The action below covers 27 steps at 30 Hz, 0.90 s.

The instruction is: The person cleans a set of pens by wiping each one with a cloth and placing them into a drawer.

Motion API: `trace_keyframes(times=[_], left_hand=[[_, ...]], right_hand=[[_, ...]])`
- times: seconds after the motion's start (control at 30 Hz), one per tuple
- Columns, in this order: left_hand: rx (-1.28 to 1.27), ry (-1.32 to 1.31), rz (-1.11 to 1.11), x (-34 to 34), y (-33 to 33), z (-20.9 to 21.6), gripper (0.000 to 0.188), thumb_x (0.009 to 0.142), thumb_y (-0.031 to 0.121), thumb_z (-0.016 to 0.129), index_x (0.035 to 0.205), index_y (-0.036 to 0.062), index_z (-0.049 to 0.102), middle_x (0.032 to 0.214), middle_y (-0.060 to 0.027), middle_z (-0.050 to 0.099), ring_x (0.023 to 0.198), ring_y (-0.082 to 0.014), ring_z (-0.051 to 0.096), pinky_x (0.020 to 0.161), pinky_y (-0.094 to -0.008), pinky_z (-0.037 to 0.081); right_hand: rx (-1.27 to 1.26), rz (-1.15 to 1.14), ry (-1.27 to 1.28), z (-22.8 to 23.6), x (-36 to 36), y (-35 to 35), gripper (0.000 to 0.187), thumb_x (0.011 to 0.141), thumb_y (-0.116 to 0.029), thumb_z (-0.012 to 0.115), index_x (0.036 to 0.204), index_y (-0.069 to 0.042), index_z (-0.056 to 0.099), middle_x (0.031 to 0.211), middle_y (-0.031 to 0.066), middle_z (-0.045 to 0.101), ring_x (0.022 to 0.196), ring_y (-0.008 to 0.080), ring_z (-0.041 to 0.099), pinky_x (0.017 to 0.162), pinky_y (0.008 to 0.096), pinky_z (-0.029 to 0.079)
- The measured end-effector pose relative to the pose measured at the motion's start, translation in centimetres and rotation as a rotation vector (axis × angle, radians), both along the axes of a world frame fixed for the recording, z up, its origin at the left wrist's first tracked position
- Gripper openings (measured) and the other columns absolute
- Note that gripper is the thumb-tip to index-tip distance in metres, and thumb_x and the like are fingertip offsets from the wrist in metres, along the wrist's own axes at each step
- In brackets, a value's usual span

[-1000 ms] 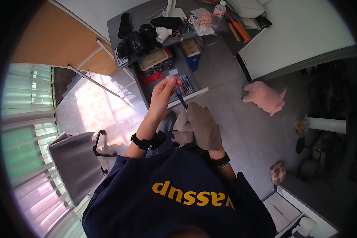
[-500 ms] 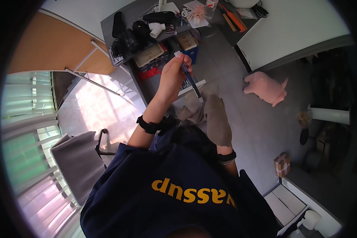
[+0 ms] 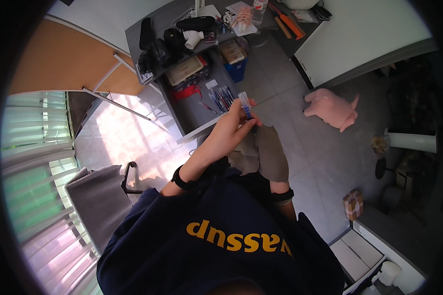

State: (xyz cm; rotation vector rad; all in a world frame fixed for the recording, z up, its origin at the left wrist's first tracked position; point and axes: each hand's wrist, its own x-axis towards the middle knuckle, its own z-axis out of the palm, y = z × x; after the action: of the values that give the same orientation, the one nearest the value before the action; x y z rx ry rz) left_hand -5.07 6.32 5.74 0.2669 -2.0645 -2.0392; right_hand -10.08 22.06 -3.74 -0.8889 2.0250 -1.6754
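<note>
Tabletop (image 3: pixel 165 17), dark grey, upper centre of frame; drawer (image 3: pixel 198 132) pulled out below it, its pale front edge just short of the left hand (image 3: pixel 233 124). Grey floor (image 3: pixel 298 142), open from centre to right, running to a pink plush toy (image 3: pixel 332 109) at right. Left hand: thumb and fingers closed on a blue pen (image 3: pixel 248 114) with a clear cap, at frame centre. Right hand: concealed by a grey-brown patch (image 3: pixel 273 160), only the wrist bare; grip cannot be told. Bottle (image 3: pixel 259 12), cut by the upper edge; far right, too dark to itemise. Also: assorted pens (image 3: pixel 222 98) and a red item (image 3: pixel 187 92) in the drawer; blue bin (image 3: pixel 236 71) beside it; wrapped box (image 3: pixel 353 204), lower right; grey chair (image 3: pixel 96 206), lower left, occupying the floor there.
</note>
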Motion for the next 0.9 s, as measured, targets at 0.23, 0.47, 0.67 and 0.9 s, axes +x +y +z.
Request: trace_keyframes(times=[0.23,0.47,0.67,0.9], left_hand=[[-0.653,0.011,-0.199,1.3,2.3,1.8,0.016,0.077,0.003,0.051,0.093,0.0024,0.046,0.091,-0.0110,0.055,0.089,-0.0262,0.055,0.074,-0.0325,0.045],[-0.838,0.270,-0.421,1.1,4.3,-0.3,0.019,0.068,0.006,0.053,0.087,0.0019,0.053,0.097,-0.0121,0.054,0.098,-0.0262,0.051,0.081,-0.0318,0.044],[-0.865,0.184,-0.211,-0.6,0.6,-1.3,0.020,0.070,0.008,0.058,0.090,0.0059,0.054,0.100,-0.0073,0.051,0.095,-0.0245,0.049,0.085,-0.0337,0.039],[-0.761,0.124,-0.203,-1.9,-4.0,-1.5,0.024,0.066,0.010,0.063,0.089,0.0074,0.055,0.094,-0.0055,0.050,0.088,-0.0229,0.050,0.079,-0.0339,0.040]], right_hand=[[-0.139,-0.083,-0.771,2.0,-0.7,-0.7,0.041,0.087,-0.018,0.042,0.122,0.002,0.034,0.118,0.0082,0.044,0.106,0.0165,0.044,0.091,0.0266,0.034],[-0.199,-0.137,-0.820,0.7,0.5,2.5,0.036,0.086,-0.019,0.042,0.117,0.000,0.037,0.112,0.0076,0.046,0.102,0.0163,0.045,0.088,0.0266,0.035],[-0.219,-0.110,-0.847,1.1,-0.9,-0.6,0.033,0.086,-0.020,0.042,0.113,-0.002,0.040,0.108,0.0070,0.047,0.099,0.0162,0.046,0.085,0.0267,0.036],[-0.219,-0.074,-0.795,2.6,-2.5,-4.9,0.029,0.085,-0.021,0.042,0.108,-0.003,0.044,0.102,0.0063,0.049,0.096,0.0160,0.047,0.082,0.0267,0.036]])
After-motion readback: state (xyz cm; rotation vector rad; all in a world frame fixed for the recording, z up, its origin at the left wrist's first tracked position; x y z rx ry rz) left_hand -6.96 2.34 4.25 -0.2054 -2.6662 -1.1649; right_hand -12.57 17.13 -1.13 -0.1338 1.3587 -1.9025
